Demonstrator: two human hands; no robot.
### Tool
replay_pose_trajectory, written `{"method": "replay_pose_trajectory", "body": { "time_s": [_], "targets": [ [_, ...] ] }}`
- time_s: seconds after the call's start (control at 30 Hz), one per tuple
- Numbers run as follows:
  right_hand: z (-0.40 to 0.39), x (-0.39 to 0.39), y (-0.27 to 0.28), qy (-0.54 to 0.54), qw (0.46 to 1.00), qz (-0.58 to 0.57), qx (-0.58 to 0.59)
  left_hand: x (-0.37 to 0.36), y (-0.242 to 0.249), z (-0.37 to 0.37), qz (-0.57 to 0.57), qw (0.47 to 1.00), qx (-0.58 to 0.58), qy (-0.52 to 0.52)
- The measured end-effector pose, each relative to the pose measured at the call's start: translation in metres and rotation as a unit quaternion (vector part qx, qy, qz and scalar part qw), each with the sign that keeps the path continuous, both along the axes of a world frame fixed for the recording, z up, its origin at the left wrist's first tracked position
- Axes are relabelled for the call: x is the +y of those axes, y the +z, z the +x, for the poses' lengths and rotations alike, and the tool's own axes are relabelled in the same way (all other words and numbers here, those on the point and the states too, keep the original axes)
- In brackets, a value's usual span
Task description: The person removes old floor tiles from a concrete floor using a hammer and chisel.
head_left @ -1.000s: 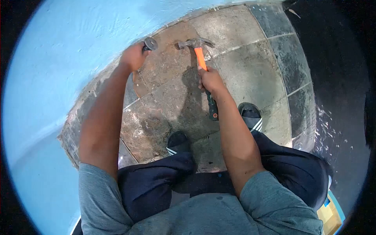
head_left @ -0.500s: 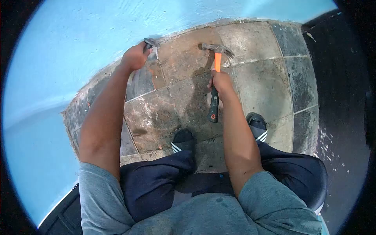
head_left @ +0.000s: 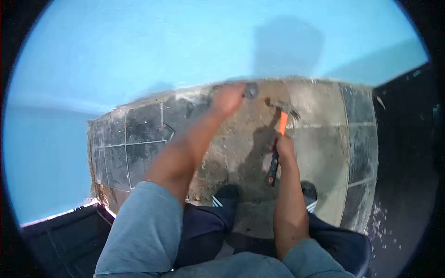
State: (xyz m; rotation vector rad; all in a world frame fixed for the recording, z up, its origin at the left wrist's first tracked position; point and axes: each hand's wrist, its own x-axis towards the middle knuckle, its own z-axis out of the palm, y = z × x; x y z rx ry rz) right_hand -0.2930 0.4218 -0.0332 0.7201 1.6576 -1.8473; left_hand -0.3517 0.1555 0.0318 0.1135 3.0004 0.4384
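Note:
My left hand point(head_left: 228, 99), smeared by motion, is closed on a chisel-like metal tool point(head_left: 251, 90). Only the tool's rounded dark grey end shows clearly; the rest lies within the fist. This hand is above the floor close to the foot of the wall. To its right, my right hand point(head_left: 283, 147) grips a claw hammer point(head_left: 283, 123) by its black and orange handle. The hammer's head points away from me toward the wall, apart from the metal tool. Beneath both hands lies worn, dusty tile floor point(head_left: 317, 104).
A light blue wall point(head_left: 185, 41) rises along the far side of the floor. Dark tiles with pale joints point(head_left: 139, 125) lie at the left. A black surface point(head_left: 405, 153) borders the floor at the right. My feet, in black striped slides point(head_left: 227, 195), stand close below the hammer.
My left hand has moved right with the metal tool, nearer to the hammer. The view has tilted up, showing more wall and more dark tiles at the left. The right hand keeps its grip.

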Motion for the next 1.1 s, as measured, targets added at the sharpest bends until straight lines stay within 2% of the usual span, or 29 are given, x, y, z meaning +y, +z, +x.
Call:
{"method": "replay_pose_trajectory", "body": {
  "time_s": [0.03,0.07,0.1,0.17,0.27,0.37,0.47,0.57,0.67,0.9,0.97,1.03,1.1],
  "targets": [
    [0.000,0.003,-0.002,0.032,0.999,0.025,0.001,-0.002,-0.018,0.010,0.014,0.999,0.045,-0.018],
    [0.000,0.005,-0.004,0.062,0.997,0.052,0.002,0.006,-0.022,0.019,-0.019,0.999,0.001,-0.030],
    [-0.005,-0.001,-0.002,0.054,0.998,0.045,-0.002,0.006,-0.021,0.024,-0.050,0.998,-0.035,-0.028],
    [-0.001,0.001,-0.001,0.034,0.999,0.036,-0.022,0.006,-0.032,0.031,-0.073,0.995,-0.013,-0.062],
    [-0.002,0.000,0.001,0.033,0.998,0.035,-0.036,0.012,-0.018,0.030,-0.074,0.990,-0.065,-0.097],
    [-0.002,0.002,-0.007,0.037,0.998,0.039,-0.038,0.034,-0.001,0.024,-0.018,0.991,-0.027,-0.126],
    [-0.003,0.002,-0.008,0.044,0.998,0.024,-0.037,0.068,0.027,0.013,0.024,0.991,-0.104,-0.076],
    [-0.004,0.004,-0.008,0.043,0.998,0.018,-0.034,0.085,0.016,0.013,0.045,0.993,-0.091,-0.053],
    [-0.003,0.006,-0.015,0.032,0.999,0.017,-0.031,0.073,0.013,0.006,-0.030,0.992,-0.068,-0.106],
    [-0.002,0.000,0.008,0.035,0.998,0.037,-0.035,0.009,-0.013,0.010,-0.016,0.986,0.056,0.158],
    [-0.002,0.003,0.006,0.036,0.998,0.041,-0.031,0.001,0.010,0.013,0.044,0.953,0.016,0.299],
    [-0.002,0.005,-0.010,0.034,0.999,0.038,-0.020,-0.017,-0.017,0.007,0.101,0.914,0.142,0.367],
    [-0.001,-0.001,0.006,0.024,0.999,0.041,-0.018,-0.029,-0.015,0.005,0.119,0.890,0.167,0.407]
  ]
}}
